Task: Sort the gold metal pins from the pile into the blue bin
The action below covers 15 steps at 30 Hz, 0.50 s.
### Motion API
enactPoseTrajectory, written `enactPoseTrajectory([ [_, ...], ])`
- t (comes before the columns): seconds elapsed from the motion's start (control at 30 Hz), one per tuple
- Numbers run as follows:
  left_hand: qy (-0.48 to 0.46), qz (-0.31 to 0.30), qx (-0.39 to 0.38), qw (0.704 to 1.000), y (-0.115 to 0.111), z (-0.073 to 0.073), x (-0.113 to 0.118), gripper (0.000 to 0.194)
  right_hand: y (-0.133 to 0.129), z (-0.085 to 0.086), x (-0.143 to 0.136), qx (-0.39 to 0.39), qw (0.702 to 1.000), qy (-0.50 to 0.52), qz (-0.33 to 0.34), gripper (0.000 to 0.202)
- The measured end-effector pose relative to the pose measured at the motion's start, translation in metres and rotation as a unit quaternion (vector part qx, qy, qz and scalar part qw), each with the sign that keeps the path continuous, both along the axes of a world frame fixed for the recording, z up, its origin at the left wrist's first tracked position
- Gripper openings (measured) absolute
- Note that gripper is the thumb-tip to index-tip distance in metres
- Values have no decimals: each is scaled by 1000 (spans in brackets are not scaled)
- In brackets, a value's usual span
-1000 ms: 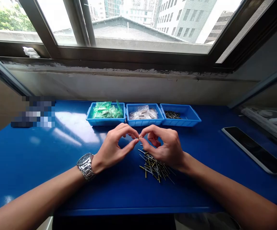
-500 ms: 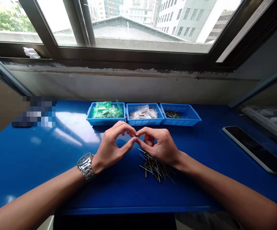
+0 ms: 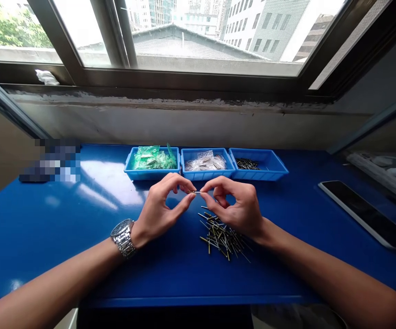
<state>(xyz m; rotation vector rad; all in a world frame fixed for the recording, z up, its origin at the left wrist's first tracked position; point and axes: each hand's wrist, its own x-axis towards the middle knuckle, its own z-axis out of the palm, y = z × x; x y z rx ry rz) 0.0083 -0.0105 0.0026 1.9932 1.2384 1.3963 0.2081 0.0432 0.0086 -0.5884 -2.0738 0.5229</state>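
In front of the blue bins, my left hand (image 3: 163,204) pinches the brass-coloured end of a thin metal pin (image 3: 197,192) between thumb and fingertips. The thumb and forefinger of my right hand (image 3: 238,205) close on its silver end. Between the two hands the pin lies level, with a short silver stretch showing. A loose pile of similar thin pins (image 3: 222,237), silver with brass-coloured parts, rests on the blue table (image 3: 143,274) below my right hand, which hides part of it. My left wrist wears a metal watch (image 3: 124,237).
Three blue bins stand in a row: one with green packets (image 3: 153,158), one with clear packets (image 3: 205,161), one with dark thin pieces (image 3: 248,163). A phone (image 3: 366,212) lies at the right. A blurred object (image 3: 52,160) sits at the left.
My right hand has moved slightly to the right, away from my left. The pin's silver stretch now shows between the fingertips. My left hand has hardly moved.
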Motion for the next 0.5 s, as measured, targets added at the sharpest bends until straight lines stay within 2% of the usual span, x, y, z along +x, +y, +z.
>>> enactPoseTrajectory([
  [0.27, 29, -69, -16, 997, -2, -1, 3, 4, -6, 0, -2, 41, 998, 0, 42, 4],
  [0.4, 25, -59, -11, 998, -3, 0, 2, 4, -5, 1, -1, 43, 998, 0, 34, 5],
  [0.5, 14, -29, -1, 999, -3, 1, 1, 4, -2, 2, 0, 31, 999, 0, 17, 5],
])
